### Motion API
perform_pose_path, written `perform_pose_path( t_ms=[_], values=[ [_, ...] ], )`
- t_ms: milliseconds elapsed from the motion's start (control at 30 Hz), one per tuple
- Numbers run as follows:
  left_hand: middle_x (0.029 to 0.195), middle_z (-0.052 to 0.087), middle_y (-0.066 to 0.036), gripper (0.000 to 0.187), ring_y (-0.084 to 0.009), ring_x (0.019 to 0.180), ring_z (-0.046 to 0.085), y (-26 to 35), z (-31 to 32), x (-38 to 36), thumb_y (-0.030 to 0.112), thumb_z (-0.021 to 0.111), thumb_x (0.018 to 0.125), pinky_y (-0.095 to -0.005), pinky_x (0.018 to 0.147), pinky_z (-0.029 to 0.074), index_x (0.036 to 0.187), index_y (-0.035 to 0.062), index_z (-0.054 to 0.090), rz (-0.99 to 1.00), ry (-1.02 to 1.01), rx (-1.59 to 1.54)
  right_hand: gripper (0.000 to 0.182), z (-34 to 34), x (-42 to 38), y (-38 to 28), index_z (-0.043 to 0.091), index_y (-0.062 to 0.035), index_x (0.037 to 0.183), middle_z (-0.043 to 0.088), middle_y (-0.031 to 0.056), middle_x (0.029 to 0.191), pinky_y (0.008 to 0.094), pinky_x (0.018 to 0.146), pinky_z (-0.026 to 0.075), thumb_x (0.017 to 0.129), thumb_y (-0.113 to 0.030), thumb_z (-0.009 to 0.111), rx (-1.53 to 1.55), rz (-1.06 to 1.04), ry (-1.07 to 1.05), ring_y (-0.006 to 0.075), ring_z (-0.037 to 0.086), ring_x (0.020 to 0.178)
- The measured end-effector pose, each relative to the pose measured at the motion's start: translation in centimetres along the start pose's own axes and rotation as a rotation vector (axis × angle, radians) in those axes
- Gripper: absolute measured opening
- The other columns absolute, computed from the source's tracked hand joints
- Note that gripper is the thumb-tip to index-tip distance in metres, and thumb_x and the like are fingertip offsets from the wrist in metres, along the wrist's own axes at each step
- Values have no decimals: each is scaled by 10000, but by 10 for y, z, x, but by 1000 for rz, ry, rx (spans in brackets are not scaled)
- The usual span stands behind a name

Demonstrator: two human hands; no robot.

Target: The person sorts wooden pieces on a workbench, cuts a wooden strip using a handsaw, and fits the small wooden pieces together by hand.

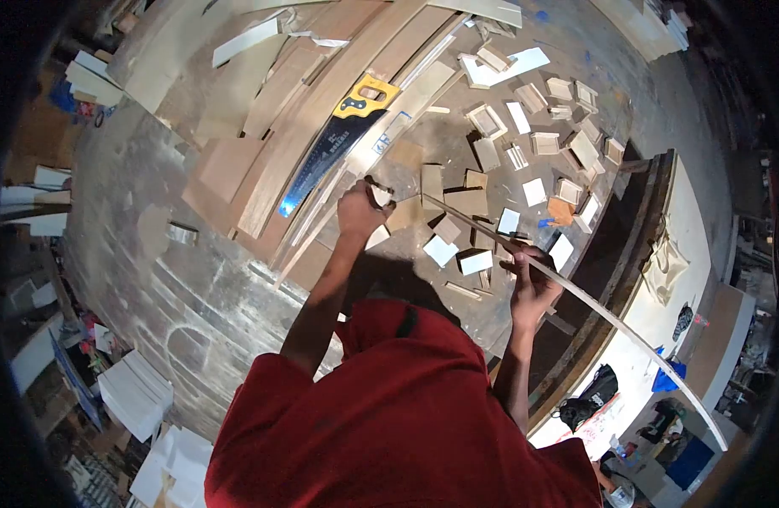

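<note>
My right hand (533, 292) is closed around a long thin wooden strip (614, 317). The strip runs from the middle of the floor, past my right side, to the lower right. My left hand (362, 210) is curled around a small pale piece (379, 196), whose kind I cannot make out. Just beyond that hand, a handsaw (343, 140) with a yellow handle and dark blade lies on long wooden boards (279, 165). Small wood pieces and white-faced blocks, such as a white block (441, 251), lie on the floor between and beyond my hands.
Several small box-like wooden parts (580, 148) are scattered at the upper right. A long bench (686, 229) stands on the right, with a cloth (663, 269) and a black bag (591, 396) on it. White panels (135, 394) are stacked at the lower left.
</note>
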State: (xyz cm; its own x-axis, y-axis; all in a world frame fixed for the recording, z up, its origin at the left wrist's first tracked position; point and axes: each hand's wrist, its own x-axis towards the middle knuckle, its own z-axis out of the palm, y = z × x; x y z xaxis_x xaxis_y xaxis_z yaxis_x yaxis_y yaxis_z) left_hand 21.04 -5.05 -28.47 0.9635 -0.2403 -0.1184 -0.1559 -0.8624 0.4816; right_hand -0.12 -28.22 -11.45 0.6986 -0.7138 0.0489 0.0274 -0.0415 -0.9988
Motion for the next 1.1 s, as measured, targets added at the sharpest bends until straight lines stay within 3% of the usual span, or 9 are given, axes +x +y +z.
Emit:
perform_pose_path(
  t_ms=[67, 100, 267, 333, 467, 633, 767, 833, 1100],
  values=[
    [916, 711, -142, 521, -315, 800, 707, 5, -12, -6, 258, 845, 656, -379, 776, 575, 1061, 17, 623, 0, -23, -544, 130, -8, -1, 4, 644, 33, 1067, 689, 122, 982, 363, 689, 649, 954, -16, 686, -2, -34, 13, 221, 717, 881],
    [877, 722, -113, 482, -208, 758, 708, 27, -39, -16, 209, 864, 660, -309, 704, 567, 1034, 14, 629, 62, 32, -638, 140, -13, -2, 6, 636, 35, 1074, 692, 148, 992, 371, 685, 653, 956, -22, 683, 62, -44, 33, 261, 726, 911],
    [877, 723, -71, 501, -82, 759, 656, 101, -139, -62, 108, 897, 662, -264, 689, 542, 1090, 25, 650, 86, -162, -853, 171, -29, -2, -5, 592, 18, 1089, 695, 263, 1073, 393, 666, 665, 958, -45, 682, 264, -102, 30, 338, 740, 941],
    [952, 711, -41, 583, -57, 750, 622, 117, -156, -74, 85, 894, 674, -236, 662, 523, 1202, 20, 656, 286, -135, -806, 181, -36, -2, -12, 586, 5, 1096, 696, 259, 1069, 385, 658, 662, 958, -54, 685, 257, -142, 10, 330, 742, 931],
    [975, 716, -47, 648, -52, 744, 615, 144, -177, -88, 76, 912, 637, -222, 668, 517, 1226, 11, 650, 231, -60, -885, 163, -50, -2, -32, 598, -3, 1046, 693, 212, 983, 420, 638, 675, 929, -25, 709, 343, -150, 9, 360, 728, 963],
    [948, 706, -52, 683, -60, 751, 634, 162, -187, -99, 58, 898, 638, -235, 674, 533, 1265, 19, 629, 227, 32, -864, 172, -64, -4, -44, 585, 3, 1032, 698, 225, 967, 426, 639, 680, 925, -33, 716, 333, -269, -14, 357, 729, 945],
    [916, 705, -57, 652, -71, 735, 661, 164, -190, -102, 49, 888, 638, -236, 663, 535, 1243, 13, 648, 349, 105, -718, 176, -77, -7, -45, 571, 10, 1022, 696, 242, 979, 428, 635, 682, 924, -25, 713, 326, -292, -18, 366, 729, 943],
    [908, 706, -59, 639, -75, 726, 668, 164, -193, -105, 47, 885, 637, -234, 660, 534, 1233, 9, 656, 387, 138, -670, 146, -82, -7, -49, 582, -6, 1004, 633, 136, 953, 349, 639, 681, 942, -57, 704, 321, -289, -35, 296, 696, 993],
    [957, 714, -75, 610, -97, 814, 694, 165, -202, -118, 19, 870, 670, -241, 713, 550, 1239, -22, 655, 316, 106, -763, 173, -90, -11, -47, 561, -16, 966, 640, 139, 936, 342, 637, 676, 942, -90, 715, 314, -307, -80, 287, 695, 992]
  ],
)
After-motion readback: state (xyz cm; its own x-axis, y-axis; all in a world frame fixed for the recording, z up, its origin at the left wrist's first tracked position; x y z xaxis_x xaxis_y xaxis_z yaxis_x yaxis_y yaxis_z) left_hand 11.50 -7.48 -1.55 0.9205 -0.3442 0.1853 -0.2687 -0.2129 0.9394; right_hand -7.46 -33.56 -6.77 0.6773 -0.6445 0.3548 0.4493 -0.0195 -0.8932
